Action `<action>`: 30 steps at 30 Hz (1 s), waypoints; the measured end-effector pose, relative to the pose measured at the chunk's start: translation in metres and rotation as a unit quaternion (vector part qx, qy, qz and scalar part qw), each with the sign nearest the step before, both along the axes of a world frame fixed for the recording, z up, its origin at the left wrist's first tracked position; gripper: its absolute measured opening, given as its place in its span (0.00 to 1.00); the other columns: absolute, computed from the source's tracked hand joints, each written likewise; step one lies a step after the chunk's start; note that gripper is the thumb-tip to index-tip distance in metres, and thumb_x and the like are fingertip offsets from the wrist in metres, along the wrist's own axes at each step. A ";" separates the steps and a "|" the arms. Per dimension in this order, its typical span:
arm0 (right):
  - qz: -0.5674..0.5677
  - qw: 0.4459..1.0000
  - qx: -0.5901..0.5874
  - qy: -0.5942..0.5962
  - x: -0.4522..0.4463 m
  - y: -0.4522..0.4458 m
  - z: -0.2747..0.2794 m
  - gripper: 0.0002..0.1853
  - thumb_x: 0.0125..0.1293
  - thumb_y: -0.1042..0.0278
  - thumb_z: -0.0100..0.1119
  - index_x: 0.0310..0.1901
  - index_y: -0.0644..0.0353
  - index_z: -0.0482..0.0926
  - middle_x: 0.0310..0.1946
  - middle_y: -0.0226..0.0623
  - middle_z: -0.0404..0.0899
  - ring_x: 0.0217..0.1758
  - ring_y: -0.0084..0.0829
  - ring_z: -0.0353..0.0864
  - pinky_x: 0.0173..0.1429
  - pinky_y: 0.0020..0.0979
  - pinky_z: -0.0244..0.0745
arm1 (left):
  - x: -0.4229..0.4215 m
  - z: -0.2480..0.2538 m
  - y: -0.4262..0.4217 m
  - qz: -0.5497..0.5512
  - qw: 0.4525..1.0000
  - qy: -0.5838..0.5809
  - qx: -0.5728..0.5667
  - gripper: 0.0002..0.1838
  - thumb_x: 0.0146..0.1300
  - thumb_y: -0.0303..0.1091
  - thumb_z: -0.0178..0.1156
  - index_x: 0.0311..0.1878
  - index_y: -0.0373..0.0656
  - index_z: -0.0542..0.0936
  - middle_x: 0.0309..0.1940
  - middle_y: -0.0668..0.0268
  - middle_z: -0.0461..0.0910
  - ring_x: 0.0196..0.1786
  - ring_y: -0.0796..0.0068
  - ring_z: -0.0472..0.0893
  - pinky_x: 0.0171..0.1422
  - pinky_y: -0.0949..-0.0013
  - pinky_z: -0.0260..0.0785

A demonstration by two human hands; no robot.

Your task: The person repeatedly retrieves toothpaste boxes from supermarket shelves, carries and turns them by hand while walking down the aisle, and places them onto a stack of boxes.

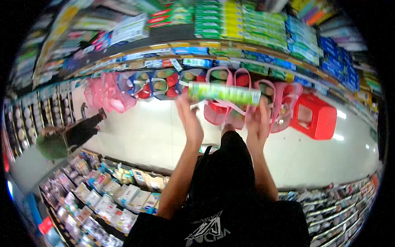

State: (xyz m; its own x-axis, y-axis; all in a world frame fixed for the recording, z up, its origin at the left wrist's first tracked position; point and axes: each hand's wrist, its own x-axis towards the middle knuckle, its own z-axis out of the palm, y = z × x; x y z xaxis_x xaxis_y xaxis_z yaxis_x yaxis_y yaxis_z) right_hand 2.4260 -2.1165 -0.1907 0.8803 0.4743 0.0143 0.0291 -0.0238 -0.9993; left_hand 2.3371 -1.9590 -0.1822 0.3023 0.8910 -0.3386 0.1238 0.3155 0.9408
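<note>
Holding a long green-and-white box [224, 94] out front, left hand [191, 123] at its left end, right hand [257, 123] under its right end. Palms wide apart, fingers extended, box spanning them; blur hides exact finger contact and thumb placement. Box is off the shelf, near level, slight dip to the right. Step in hand, my read: a two-handed carry or look-over at the shelf front. Any move from here calls for both ends moving together, since a one-sided lift would tip it. Just beyond, and partly behind the box: pink mesh bags [109, 92] and blue-trimmed bags [160, 84] in a row along the shelf base. Snag risk is the handle loops close to the fingers. Red plastic stool or bin [316, 117] right of the bags, hard corners, well apart from the right hand. Above the bags, shelf edge [164, 45] runs across; stacked green cartons [263, 31] sit above it. Open room: pale floor [154, 127] either side of the forearms. Product display [103, 193] behind on the left, another person [68, 138] farther off left, well apart.
</note>
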 end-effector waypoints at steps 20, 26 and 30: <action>0.324 0.897 0.225 -0.198 -0.270 -0.024 0.185 0.28 0.63 0.63 0.58 0.62 0.64 0.63 0.58 0.56 0.62 0.52 0.39 0.71 0.53 0.36 0.70 | -0.385 0.201 -0.133 0.222 0.871 -0.279 0.338 0.42 0.64 0.70 0.37 0.70 0.44 0.60 0.71 0.48 0.53 0.72 0.46 0.54 0.74 0.49 0.45; 0.342 0.881 0.222 -0.240 -0.310 -0.054 0.187 0.33 0.61 0.60 0.64 0.67 0.49 0.63 0.50 0.52 0.67 0.45 0.40 0.70 0.43 0.39 0.67 | -0.464 0.202 -0.178 0.141 0.893 -0.287 0.316 0.39 0.64 0.62 0.49 0.71 0.47 0.59 0.70 0.46 0.54 0.71 0.48 0.58 0.72 0.45 0.49; 0.376 0.865 0.267 -0.201 -0.321 -0.059 0.189 0.38 0.57 0.51 0.66 0.67 0.54 0.62 0.50 0.50 0.67 0.46 0.41 0.70 0.45 0.39 0.67 | -0.498 0.203 -0.192 0.129 0.894 -0.234 0.359 0.36 0.58 0.42 0.65 0.69 0.47 0.63 0.66 0.45 0.57 0.66 0.54 0.63 0.67 0.54 0.58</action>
